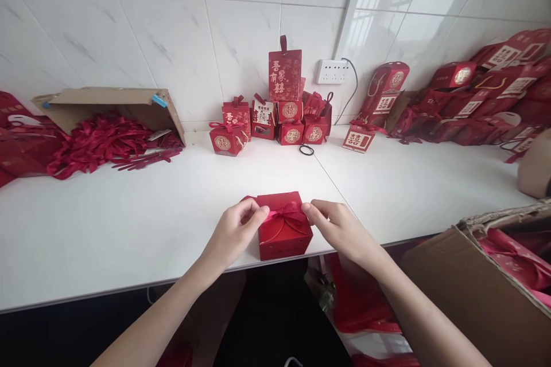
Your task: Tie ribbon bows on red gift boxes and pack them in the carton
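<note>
A red gift box [284, 243] stands at the front edge of the white table, with curved flaps on its top. Across it lies a red ribbon bow [286, 213]. At the bow's left side, my left hand [241, 226] pinches the ribbon between thumb and fingers. My right hand [333, 222] pinches the ribbon at the bow's right side, its thumb tip by the box's right edge.
A cardboard box [176, 117] spills red ribbons [103, 140] at the back left. Decorated red boxes [290, 112] stand by the wall, more are piled at right. A large carton [473, 287] stands front right; someone's arm [534, 166] shows beyond.
</note>
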Available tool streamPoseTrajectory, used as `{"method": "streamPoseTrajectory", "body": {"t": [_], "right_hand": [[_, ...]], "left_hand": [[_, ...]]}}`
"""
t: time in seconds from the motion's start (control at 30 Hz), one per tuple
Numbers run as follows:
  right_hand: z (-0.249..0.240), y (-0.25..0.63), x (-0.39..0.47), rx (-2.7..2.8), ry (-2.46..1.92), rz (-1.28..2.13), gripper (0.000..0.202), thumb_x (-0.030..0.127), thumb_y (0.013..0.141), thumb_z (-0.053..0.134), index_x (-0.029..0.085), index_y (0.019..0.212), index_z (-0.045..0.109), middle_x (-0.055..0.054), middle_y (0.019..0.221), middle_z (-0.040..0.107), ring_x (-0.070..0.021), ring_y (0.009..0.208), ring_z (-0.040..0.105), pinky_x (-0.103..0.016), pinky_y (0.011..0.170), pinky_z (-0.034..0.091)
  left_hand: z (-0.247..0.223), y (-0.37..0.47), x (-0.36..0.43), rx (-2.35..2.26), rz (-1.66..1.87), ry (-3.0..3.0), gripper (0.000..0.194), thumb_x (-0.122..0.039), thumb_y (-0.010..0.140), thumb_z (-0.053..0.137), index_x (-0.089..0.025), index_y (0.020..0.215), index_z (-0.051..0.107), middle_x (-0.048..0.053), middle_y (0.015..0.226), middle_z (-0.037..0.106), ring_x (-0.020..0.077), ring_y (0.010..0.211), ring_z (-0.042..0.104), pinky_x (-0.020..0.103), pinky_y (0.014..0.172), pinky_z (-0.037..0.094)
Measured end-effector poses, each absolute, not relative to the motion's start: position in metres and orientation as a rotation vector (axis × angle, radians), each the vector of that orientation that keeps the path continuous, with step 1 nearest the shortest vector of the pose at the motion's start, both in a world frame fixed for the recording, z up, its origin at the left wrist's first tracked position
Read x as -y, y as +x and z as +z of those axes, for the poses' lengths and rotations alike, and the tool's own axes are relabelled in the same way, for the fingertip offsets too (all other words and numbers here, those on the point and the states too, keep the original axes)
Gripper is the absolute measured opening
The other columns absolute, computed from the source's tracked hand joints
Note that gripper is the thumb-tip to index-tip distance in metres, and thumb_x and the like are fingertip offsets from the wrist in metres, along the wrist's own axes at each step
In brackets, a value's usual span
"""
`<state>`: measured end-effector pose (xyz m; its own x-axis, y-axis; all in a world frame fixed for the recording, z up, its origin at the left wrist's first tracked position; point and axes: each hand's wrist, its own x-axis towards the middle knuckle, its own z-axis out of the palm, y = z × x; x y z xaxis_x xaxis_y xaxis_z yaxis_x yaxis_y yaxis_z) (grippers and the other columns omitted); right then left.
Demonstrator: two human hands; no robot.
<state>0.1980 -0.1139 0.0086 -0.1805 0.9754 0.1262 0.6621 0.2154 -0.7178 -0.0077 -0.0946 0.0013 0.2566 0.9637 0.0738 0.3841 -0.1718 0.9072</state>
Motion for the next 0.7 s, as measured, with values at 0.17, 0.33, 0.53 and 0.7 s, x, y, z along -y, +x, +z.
{"method": "streamPoseTrajectory", "body": {"t": [0.17, 0.33, 0.53, 0.7], "right_hand": [[0.008, 0.192, 0.111, 1.831, -1.626, 0.819, 0.048, 0.058, 0.081, 0.048, 0.019, 0.056, 0.039, 0.005, 0.051, 0.04, -0.0086, 0.049, 0.033, -0.022, 0.046, 0.025], [0.006, 0.195, 0.105, 1.818, -1.589, 0.941, 0.034, 0.045, 0.078, 0.055, 0.018, 0.058, 0.047, 0.004, 0.053, 0.044, -0.0088, 0.051, 0.037, -0.022, 0.048, 0.027], [0.006, 0.195, 0.102, 1.766, -1.565, 0.989, 0.037, 0.051, 0.078, 0.052, 0.018, 0.062, 0.051, 0.003, 0.057, 0.047, -0.01, 0.054, 0.038, -0.024, 0.051, 0.029], [0.0, 0.2, 0.095, 1.66, -1.352, 1.236, 0.035, 0.049, 0.075, 0.057, 0.017, 0.064, 0.05, 0.003, 0.061, 0.047, -0.0101, 0.058, 0.039, -0.024, 0.056, 0.03]], "left_hand": [[-0.005, -0.008, 0.091, -1.248, 0.827, 1.642, 0.037, -0.047, 0.084, 0.047, -0.019, 0.061, 0.038, -0.005, 0.06, 0.034, 0.0105, 0.057, 0.032, 0.024, 0.054, 0.026], [-0.011, -0.01, 0.092, -1.236, 0.84, 1.608, 0.037, -0.048, 0.084, 0.046, -0.019, 0.062, 0.04, -0.005, 0.061, 0.034, 0.0109, 0.058, 0.032, 0.024, 0.054, 0.027], [-0.009, -0.009, 0.092, -1.209, 0.862, 1.623, 0.035, -0.045, 0.084, 0.047, -0.019, 0.062, 0.041, -0.005, 0.061, 0.035, 0.0103, 0.056, 0.032, 0.023, 0.053, 0.026], [-0.012, -0.01, 0.09, -1.227, 0.891, 1.627, 0.036, -0.045, 0.085, 0.047, -0.019, 0.062, 0.036, -0.005, 0.059, 0.031, 0.0103, 0.055, 0.029, 0.024, 0.052, 0.024]]}}
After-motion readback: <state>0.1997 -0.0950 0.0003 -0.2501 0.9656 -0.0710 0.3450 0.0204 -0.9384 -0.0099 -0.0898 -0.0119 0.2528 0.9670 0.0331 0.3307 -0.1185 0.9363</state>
